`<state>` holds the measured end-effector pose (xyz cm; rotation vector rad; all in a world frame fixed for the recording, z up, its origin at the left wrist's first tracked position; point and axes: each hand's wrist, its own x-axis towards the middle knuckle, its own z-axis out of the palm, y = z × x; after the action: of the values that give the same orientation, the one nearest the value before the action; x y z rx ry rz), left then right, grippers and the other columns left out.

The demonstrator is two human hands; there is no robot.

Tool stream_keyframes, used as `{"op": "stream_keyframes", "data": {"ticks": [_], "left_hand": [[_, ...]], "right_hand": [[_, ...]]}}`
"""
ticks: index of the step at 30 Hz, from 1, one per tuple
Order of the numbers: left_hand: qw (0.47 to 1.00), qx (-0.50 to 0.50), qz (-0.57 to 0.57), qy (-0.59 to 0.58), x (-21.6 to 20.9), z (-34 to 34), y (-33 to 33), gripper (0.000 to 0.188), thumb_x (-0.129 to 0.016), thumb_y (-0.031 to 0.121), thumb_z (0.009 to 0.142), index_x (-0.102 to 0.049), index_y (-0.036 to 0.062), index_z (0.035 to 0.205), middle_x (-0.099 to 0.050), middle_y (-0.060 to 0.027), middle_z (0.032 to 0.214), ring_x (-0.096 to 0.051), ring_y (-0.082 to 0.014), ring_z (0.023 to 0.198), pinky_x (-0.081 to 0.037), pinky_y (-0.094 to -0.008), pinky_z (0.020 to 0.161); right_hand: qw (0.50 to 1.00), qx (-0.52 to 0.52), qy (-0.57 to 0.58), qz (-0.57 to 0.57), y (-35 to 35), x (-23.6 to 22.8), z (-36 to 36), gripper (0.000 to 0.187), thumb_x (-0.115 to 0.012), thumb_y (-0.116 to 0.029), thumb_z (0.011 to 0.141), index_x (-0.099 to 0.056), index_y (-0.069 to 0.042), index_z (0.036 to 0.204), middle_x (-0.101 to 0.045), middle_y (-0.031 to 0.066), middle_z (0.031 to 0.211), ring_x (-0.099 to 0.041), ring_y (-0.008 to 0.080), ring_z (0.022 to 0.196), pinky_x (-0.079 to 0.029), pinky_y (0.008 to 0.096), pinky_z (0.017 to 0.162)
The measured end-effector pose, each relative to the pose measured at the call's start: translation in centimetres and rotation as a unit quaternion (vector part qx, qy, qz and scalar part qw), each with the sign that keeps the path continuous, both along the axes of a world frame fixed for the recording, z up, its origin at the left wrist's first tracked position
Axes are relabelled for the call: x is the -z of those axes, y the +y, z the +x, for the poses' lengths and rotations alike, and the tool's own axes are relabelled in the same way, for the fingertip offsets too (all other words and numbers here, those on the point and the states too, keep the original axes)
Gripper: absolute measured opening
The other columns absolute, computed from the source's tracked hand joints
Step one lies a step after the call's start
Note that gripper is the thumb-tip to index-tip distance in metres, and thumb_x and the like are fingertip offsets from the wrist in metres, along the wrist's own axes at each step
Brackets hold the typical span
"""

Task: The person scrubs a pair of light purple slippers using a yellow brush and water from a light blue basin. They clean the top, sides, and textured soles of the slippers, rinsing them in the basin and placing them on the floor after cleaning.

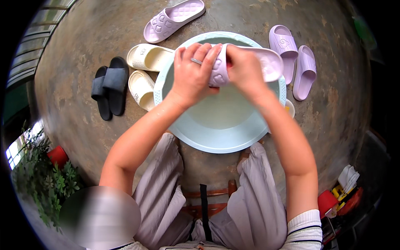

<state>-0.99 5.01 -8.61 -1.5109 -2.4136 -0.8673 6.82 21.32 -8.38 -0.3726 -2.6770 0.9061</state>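
A lilac slipper with raised shapes on its strap is held sideways over a pale blue basin. My left hand, a ring on one finger, wraps round its toe end and strap. At the strap's opening is my right hand, blurred, its fingers curled and tucked in. A small reddish patch shows by those fingers; what they hold, if anything, is hidden. Cloudy water lies in the basin below both hands.
Left of the basin lie cream slippers and dark slippers. A matching lilac slipper lies beyond it, a plainer lilac pair to the right. A potted plant stands lower left, a red container lower right.
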Motion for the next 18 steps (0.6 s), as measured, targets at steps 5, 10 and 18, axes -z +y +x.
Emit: {"op": "stream_keyframes", "data": {"ticks": [5,10,18], "left_hand": [[0.998,-0.017,-0.054,0.002,-0.8,-0.4,-2.9,0.110,-0.089,0.021,0.038,-0.048,0.0145,0.140,-0.057,-0.0097,0.129,-0.053,-0.0354,0.119,-0.039,-0.0520,0.103],[0.999,-0.002,-0.041,-0.025,-2.1,1.3,-0.4,0.107,-0.089,0.022,0.040,-0.050,0.0156,0.138,-0.058,-0.0076,0.128,-0.054,-0.0322,0.120,-0.038,-0.0507,0.105],[0.999,0.037,-0.029,-0.010,-2.7,2.2,0.2,0.102,-0.087,0.021,0.040,-0.054,0.0135,0.135,-0.059,-0.0083,0.125,-0.054,-0.0322,0.119,-0.039,-0.0500,0.106]], "right_hand": [[0.987,0.089,-0.104,-0.085,2.6,-4.8,2.5,0.026,-0.083,-0.026,0.078,-0.067,-0.007,0.075,-0.070,0.0084,0.069,-0.068,0.0239,0.061,-0.051,0.0360,0.056],[0.998,0.040,-0.053,-0.012,0.7,-4.0,3.3,0.026,-0.083,-0.025,0.077,-0.065,-0.006,0.079,-0.070,0.0103,0.072,-0.068,0.0272,0.062,-0.051,0.0390,0.057],[0.998,0.034,-0.046,-0.028,1.3,-4.4,4.4,0.025,-0.081,-0.025,0.077,-0.065,-0.006,0.078,-0.069,0.0110,0.069,-0.068,0.0289,0.062,-0.052,0.0396,0.058]]}}
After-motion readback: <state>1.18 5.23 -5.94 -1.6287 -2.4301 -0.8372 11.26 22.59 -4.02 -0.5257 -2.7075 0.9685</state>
